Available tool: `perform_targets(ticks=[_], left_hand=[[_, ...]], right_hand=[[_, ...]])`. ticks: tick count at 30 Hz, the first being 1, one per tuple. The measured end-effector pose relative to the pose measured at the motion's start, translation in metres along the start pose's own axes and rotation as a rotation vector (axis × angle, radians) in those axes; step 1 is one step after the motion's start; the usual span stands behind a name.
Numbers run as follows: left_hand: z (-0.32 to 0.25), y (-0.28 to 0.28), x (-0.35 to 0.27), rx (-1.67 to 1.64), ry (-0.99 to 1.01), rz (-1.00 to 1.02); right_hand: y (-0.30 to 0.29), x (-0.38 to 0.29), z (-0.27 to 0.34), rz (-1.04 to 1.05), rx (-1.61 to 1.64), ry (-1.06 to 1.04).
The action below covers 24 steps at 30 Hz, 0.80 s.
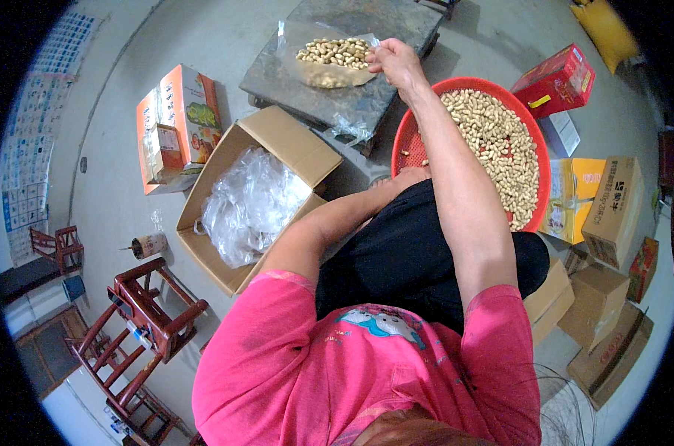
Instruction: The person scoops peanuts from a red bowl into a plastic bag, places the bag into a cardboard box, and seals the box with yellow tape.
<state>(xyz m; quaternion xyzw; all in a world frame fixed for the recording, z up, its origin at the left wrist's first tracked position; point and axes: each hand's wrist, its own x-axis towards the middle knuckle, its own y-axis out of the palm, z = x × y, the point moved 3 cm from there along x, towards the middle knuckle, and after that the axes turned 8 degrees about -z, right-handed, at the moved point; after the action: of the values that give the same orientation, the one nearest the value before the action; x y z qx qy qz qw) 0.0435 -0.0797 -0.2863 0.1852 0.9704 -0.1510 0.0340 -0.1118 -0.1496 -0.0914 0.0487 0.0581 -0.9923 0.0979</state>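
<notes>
A clear plastic bag (326, 81) of unshelled peanuts (337, 53) lies on a dark, worn low platform (309, 106). My right hand (395, 64) is at the bag's right edge, its fingers closed on the plastic. Below that arm sits a round red plastic basket (542, 167) holding many peanuts (493, 139), heaped mostly to the right. My left hand (412, 175) is at the basket's near-left rim, partly covered by my dark trousers. Its fingers are hard to make out.
Left of my legs, an open cardboard box (292, 139) holds crumpled clear plastic bags (253, 200). An orange carton (175, 111) stands beyond it. A wooden chair (153, 312) is at lower left. A red box (560, 81) and several cartons (610, 206) line the right side.
</notes>
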Motion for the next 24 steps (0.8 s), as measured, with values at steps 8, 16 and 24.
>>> perform_targets(ticks=[8,16,24], left_hand=[[0.083,0.021,0.039,-0.297,-0.053,-0.158],[0.000,-0.001,0.018,-0.740,-0.274,-0.055],[-0.024,-0.016,-0.007,-0.614,-0.238,-0.150]], right_hand=[[0.007,-0.003,0.003,0.057,-0.015,0.029],[-0.010,0.004,-0.007,0.014,-0.025,0.034],[-0.005,0.000,-0.001,0.024,-0.023,0.044]])
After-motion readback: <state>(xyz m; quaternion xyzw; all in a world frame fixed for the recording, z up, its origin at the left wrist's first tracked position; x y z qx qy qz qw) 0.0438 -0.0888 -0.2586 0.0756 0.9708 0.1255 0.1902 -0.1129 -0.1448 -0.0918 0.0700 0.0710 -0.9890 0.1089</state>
